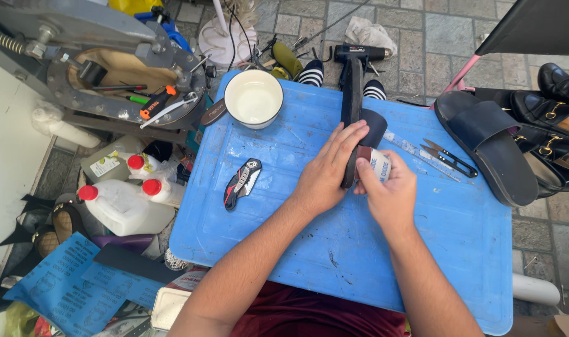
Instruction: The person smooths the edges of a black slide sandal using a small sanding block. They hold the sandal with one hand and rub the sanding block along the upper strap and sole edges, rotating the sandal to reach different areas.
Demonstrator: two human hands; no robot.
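Right hand (390, 193) mostly hides the small bottle (379, 165).

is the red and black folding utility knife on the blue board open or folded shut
Folded shut: the red and black folding utility knife lies on the blue plastic board with no blade sticking out of its handle.

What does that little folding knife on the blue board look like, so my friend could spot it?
Start at the big blue board on the person's lap. Left of the left hand, below the white bowl, lies the folding knife. It is black with red and silver patches, lying shut and slanted, unlike the thin black snips on the board's right side.
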